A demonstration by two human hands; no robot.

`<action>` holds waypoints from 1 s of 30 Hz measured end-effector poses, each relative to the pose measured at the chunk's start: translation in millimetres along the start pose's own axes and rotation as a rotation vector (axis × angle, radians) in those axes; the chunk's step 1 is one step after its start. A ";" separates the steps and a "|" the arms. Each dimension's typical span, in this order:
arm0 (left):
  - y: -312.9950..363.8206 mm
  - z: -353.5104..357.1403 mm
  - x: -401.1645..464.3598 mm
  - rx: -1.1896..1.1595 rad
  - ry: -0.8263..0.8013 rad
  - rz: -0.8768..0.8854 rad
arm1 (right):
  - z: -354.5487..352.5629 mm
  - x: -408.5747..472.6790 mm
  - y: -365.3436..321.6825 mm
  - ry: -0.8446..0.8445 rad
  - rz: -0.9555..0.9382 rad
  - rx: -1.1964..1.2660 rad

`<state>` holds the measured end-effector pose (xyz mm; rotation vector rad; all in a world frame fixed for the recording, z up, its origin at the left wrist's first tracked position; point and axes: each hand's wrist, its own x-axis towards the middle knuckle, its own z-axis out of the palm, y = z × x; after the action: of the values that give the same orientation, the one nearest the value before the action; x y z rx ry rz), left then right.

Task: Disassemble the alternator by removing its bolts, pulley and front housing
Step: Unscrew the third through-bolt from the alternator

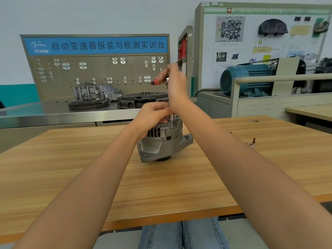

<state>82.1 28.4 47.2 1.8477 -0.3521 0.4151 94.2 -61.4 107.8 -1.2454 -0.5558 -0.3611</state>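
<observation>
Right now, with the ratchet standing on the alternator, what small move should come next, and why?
Probably swing the red-handled ratchet to loosen the bolt: the right hand grips its head, the left hand steadies the extension seated on the alternator, which stands upright on the table.

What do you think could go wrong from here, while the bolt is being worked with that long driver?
The alternator stands unclamped on the wooden table, resting on its pulley end, so sideways force could tip it. The right hand holds the red-handled tool high above the bolt, and only the left hand steadies the thin shaft, so it might slip off.
</observation>
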 end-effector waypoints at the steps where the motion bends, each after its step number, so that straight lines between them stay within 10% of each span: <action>1: -0.2 0.9 0.2 0.000 0.011 0.002 | 1.5 -3.4 2.8 0.034 -0.074 -0.078; 6: 0.8 1.8 -1.7 0.035 0.060 0.010 | -3.5 -17.2 28.9 0.271 -0.597 -1.069; 12: 2.9 4.8 -4.6 0.064 0.121 0.034 | 5.4 -15.3 24.3 0.295 -0.579 -1.169; 17: 2.2 5.4 -2.2 0.010 0.060 0.024 | 1.8 -6.7 15.8 0.137 -0.484 -0.708; 23: 2.5 7.5 -3.1 -0.002 0.031 0.046 | -8.0 10.0 -1.5 -0.097 0.128 0.326; 30: 1.4 7.3 -2.3 -0.019 0.063 0.046 | 0.1 -5.2 3.9 0.077 -0.144 -0.124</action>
<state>80.2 21.1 45.2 1.8064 -0.3546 0.4986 92.0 -60.4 101.7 -1.3080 -0.5652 -0.5694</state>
